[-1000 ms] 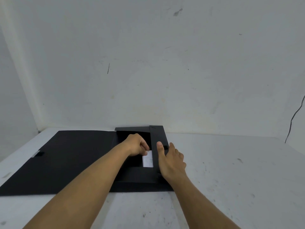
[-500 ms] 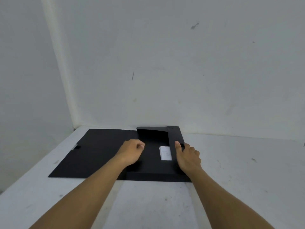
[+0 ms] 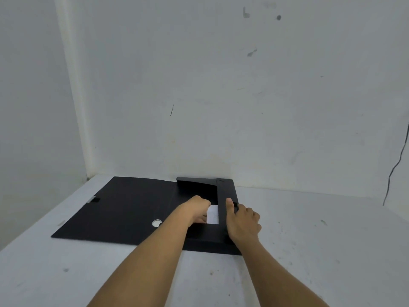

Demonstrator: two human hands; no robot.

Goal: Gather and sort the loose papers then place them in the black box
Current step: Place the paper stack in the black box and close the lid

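A black box (image 3: 224, 191) stands open on the white table, its lid (image 3: 128, 209) folded flat to the left. A small stack of white papers (image 3: 213, 214) lies inside, against the right wall. My left hand (image 3: 195, 210) reaches into the box with its fingers curled down on the papers' left edge. My right hand (image 3: 242, 220) grips the box's right wall, thumb on top and fingers down the outside. Most of the papers are hidden behind my left hand and the wall.
The white table (image 3: 321, 251) sits in a corner, with walls close behind and to the left. The lid has a round finger hole (image 3: 156, 222) and a closure tab (image 3: 94, 199) at its left edge. A thin dark cable (image 3: 396, 167) hangs on the wall at right.
My left hand drew back to the left, away from the papers, then returned to their left edge. My right hand has stayed on the box's right wall. The camera view shifted.
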